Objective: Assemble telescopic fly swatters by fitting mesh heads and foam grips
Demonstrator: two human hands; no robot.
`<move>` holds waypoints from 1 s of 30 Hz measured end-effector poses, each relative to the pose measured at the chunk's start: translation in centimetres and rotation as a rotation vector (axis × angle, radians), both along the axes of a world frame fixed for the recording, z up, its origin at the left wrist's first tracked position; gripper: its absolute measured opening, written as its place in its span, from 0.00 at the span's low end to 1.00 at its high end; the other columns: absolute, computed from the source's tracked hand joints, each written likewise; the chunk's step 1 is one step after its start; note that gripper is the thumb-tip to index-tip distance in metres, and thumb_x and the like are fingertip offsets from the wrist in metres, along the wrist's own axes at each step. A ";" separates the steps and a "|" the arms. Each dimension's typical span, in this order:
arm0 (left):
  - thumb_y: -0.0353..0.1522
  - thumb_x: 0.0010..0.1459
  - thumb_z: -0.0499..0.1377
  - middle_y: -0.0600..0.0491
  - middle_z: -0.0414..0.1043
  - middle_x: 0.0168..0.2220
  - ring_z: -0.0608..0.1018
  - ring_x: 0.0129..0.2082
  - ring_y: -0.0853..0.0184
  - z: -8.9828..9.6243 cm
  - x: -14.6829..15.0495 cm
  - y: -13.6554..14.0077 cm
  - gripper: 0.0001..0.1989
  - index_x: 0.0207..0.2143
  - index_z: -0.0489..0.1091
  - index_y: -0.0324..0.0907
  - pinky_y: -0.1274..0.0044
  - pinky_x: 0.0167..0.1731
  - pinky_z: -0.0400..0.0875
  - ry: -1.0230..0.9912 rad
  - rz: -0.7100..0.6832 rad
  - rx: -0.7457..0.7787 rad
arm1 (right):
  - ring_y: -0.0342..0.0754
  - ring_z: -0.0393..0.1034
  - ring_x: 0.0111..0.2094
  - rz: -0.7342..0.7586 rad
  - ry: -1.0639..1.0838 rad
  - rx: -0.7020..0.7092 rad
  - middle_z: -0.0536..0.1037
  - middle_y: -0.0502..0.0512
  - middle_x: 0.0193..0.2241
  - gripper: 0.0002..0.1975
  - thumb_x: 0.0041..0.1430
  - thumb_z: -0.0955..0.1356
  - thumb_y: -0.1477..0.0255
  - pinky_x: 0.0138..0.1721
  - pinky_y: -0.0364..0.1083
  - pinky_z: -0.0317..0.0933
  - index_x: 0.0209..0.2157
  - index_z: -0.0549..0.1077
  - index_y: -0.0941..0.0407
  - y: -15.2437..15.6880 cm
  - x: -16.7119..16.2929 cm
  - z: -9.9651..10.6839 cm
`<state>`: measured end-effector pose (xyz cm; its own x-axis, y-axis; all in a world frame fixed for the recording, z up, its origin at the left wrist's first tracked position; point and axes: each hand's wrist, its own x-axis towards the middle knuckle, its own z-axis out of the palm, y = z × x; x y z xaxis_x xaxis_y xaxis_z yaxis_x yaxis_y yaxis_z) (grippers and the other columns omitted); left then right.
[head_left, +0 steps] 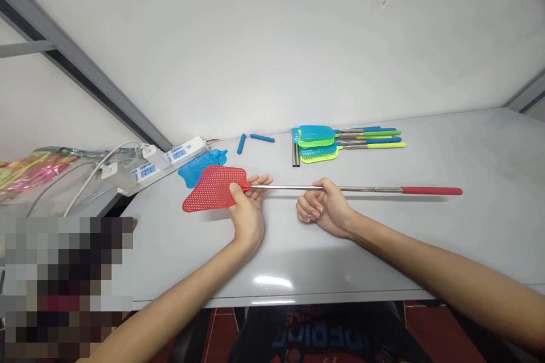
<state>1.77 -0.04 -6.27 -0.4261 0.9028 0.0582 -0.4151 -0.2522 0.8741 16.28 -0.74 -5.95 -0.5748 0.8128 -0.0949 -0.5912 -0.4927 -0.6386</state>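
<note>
A red fly swatter (215, 188) with a drawn-out metal telescopic rod and a red grip (432, 190) lies level across my hands above the table. My left hand (248, 210) holds it where the mesh head meets the rod, thumb on the head and fingers stretched out behind. Around the middle of the rod, the thumb and curled fingers of my right hand (323, 207) pinch the metal. Behind the red head lies a loose blue swatter head (200, 166), partly covered by it.
Several blue and green fly swatters (317, 136) are stacked near the wall, beside short metal tubes (296, 156). Two blue grips (262, 138) lie at the back. A white power strip (170, 161) with plugs and cables sits left, near plastic-bagged colourful items (51, 170).
</note>
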 end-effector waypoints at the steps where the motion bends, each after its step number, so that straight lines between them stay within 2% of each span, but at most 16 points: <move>1: 0.40 0.57 0.43 0.45 0.75 0.27 0.77 0.29 0.65 0.0 0.1 0.0 0.20 0.27 0.68 0.35 0.69 0.42 0.64 -0.002 0.001 0.000 | 0.42 0.49 0.14 0.002 -0.005 0.004 0.53 0.50 0.07 0.24 0.52 0.52 0.68 0.21 0.44 0.44 0.05 0.55 0.56 0.0 0.0 0.0; 8: 0.40 0.57 0.43 0.45 0.74 0.25 0.77 0.29 0.65 0.2 0.4 -0.3 0.21 0.25 0.67 0.35 0.69 0.42 0.64 -0.042 -0.003 -0.035 | 0.42 0.49 0.14 -0.013 -0.020 0.026 0.53 0.51 0.07 0.24 0.51 0.51 0.68 0.21 0.44 0.45 0.05 0.56 0.56 -0.1 -0.2 0.0; 30: 0.41 0.58 0.39 0.41 0.74 0.28 0.77 0.31 0.65 0.5 1.5 -0.9 0.26 0.24 0.68 0.34 0.70 0.43 0.64 -0.066 -0.073 -0.096 | 0.42 0.48 0.13 -0.026 -0.049 0.040 0.52 0.51 0.06 0.25 0.51 0.51 0.69 0.21 0.45 0.44 0.04 0.56 0.56 -0.1 -0.3 0.1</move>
<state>3.24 -0.96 -5.78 -0.3594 0.9315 -0.0555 -0.4864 -0.1362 0.8630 16.02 -0.89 -5.83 -0.5493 0.8308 -0.0897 -0.5711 -0.4516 -0.6855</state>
